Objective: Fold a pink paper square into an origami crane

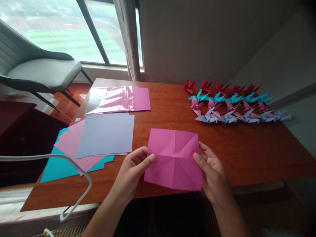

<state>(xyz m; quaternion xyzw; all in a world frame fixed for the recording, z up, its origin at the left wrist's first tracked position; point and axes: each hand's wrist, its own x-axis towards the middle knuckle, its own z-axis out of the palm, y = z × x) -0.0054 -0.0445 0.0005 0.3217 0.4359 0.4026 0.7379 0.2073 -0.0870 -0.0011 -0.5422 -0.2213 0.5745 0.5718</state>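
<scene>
A square sheet of magenta origami paper (174, 168) is held up near the table's front edge. Creases cross it through the middle and run diagonally. My left hand (134, 171) pinches its left edge, thumb on the face and fingers behind. On the opposite edge my right hand (212, 168) grips in the same way. The sheet is unfolded and slightly bent along its creases. To the left lie lavender paper sheets (107, 133), over pink sheets (70, 138) and turquoise sheets (63, 166).
A clear plastic packet (111, 98) holds more magenta paper. Folded cranes stand in rows at the right: red (189, 86), turquoise (218, 97), pink (213, 108) and lavender (209, 117). A white cable (87, 184) curves over the wooden table's (158, 115) left front. A chair (44, 70) stands by the window.
</scene>
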